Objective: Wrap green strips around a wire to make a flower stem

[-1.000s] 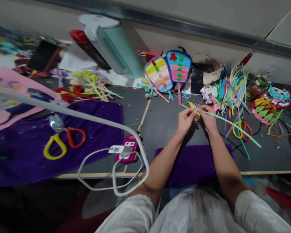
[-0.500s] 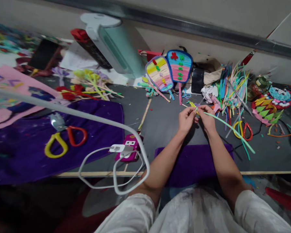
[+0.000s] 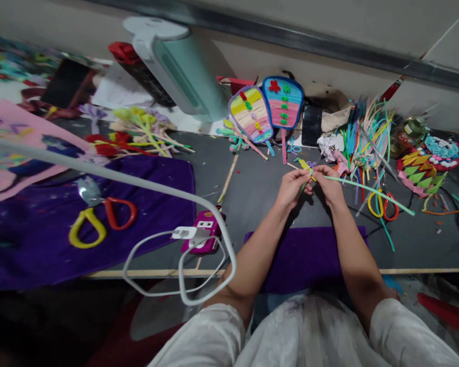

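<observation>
My left hand [image 3: 292, 187] and my right hand [image 3: 329, 186] meet fingertip to fingertip above the grey tabletop, both closed in a pinch. Between them they grip a pale green pipe cleaner [image 3: 378, 194], whose long end sticks out past my right hand towards the right. A small yellow piece [image 3: 303, 163] shows just beyond my fingertips; how it joins the green one is hidden by my fingers. A bundle of colored pipe cleaners [image 3: 373, 137] lies close to the right of my hands, with yellow-and-red-handled scissors [image 3: 390, 206] in front of it.
Two fan-shaped craft pieces [image 3: 283, 104] lean at the back beside a dark phone [image 3: 311, 126]. To the left are a teal pitcher [image 3: 193, 76], a purple cloth [image 3: 168, 204] with scissors [image 3: 87, 229], and a pink power strip [image 3: 204, 232] with a looping white cable [image 3: 235, 262].
The long green end has swung up and outward to the right, lying flatter than before. My hands stay almost in place, still pinched together.
</observation>
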Demonstrator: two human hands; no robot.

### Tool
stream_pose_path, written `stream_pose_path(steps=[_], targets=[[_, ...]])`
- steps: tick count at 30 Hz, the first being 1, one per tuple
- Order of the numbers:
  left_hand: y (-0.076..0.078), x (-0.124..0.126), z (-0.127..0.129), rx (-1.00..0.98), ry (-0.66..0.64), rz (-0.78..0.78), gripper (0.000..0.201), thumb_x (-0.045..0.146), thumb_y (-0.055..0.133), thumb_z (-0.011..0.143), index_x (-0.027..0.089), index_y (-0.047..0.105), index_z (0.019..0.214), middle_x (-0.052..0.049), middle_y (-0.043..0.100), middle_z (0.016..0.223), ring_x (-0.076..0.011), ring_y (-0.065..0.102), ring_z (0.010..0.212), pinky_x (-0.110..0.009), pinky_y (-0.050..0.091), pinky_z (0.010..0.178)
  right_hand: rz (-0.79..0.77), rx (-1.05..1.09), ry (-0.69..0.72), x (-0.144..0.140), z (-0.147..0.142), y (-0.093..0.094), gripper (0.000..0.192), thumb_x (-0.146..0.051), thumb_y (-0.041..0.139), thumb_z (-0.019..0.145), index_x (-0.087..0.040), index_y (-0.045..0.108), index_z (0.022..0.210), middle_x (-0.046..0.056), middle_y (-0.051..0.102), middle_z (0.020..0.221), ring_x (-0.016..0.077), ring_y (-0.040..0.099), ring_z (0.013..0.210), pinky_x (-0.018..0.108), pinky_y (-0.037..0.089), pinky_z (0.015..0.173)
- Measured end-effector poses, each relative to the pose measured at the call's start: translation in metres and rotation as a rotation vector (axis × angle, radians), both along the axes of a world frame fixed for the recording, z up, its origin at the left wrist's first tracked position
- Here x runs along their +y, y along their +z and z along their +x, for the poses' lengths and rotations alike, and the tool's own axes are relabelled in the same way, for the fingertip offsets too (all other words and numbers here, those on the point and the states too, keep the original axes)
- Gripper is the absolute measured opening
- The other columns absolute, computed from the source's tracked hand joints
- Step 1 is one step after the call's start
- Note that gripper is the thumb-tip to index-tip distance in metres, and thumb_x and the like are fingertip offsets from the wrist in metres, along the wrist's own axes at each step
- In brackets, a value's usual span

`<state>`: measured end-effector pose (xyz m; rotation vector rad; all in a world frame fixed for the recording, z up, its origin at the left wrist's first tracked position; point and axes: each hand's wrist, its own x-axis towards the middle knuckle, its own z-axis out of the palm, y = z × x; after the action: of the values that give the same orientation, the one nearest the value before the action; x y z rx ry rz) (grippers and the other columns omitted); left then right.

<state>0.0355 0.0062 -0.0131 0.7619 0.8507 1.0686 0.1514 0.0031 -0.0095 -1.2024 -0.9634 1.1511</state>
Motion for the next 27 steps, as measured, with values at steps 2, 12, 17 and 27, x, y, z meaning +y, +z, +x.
stream_pose_path(steps=[2,12,17,27], targets=[[-0.0015,-0.0009,0.0025,0.082,0.06,0.06,0.031,0.031,0.074,0.062,0.014,0.058,0.083,0.001,0.059,0.063,-0.009,0.057,0.046,-0.021,0.049,0.042,-0.005,-0.039,-0.031,0.0011,0.0001,-0.0025,0.017,-0.03,0.065,0.063,-0.018,0.059,0.073,-0.004,0.056,0.061,0.0087,0.048,0.055,0.023,0.039,0.055],[-0.0046,-0.0028,0.007,0.279,0.185,0.248,0.02,0.032,0.064,0.073,0.014,0.061,0.084,0.001,0.06,0.064,-0.0094,0.057,0.048,-0.019,0.046,0.042,0.091,-0.147,-0.055,0.0002,-0.0034,-0.0061,0.015,-0.03,0.062,0.069,-0.018,0.059,0.077,-0.003,0.058,0.067,0.0099,0.051,0.061,0.024,0.041,0.06],[-0.0051,-0.0049,0.0082,0.293,0.182,0.289,0.017,0.03,0.06,0.078,0.015,0.061,0.084,0.002,0.055,0.057,-0.0089,0.053,0.044,-0.019,0.045,0.041,0.086,-0.12,-0.06,-0.0014,-0.007,-0.0037,0.012,-0.028,0.061,0.069,-0.018,0.059,0.076,-0.004,0.056,0.064,0.0087,0.049,0.057,0.023,0.039,0.057],[-0.0089,0.0004,0.0066,0.08,0.098,0.134,0.021,0.032,0.065,0.069,0.015,0.058,0.08,0.005,0.051,0.058,-0.0056,0.046,0.038,-0.021,0.047,0.041,0.019,-0.052,-0.029,-0.0004,-0.0054,-0.0029,0.012,-0.028,0.063,0.065,-0.019,0.059,0.073,-0.005,0.055,0.06,0.0076,0.045,0.051,0.022,0.037,0.052]])
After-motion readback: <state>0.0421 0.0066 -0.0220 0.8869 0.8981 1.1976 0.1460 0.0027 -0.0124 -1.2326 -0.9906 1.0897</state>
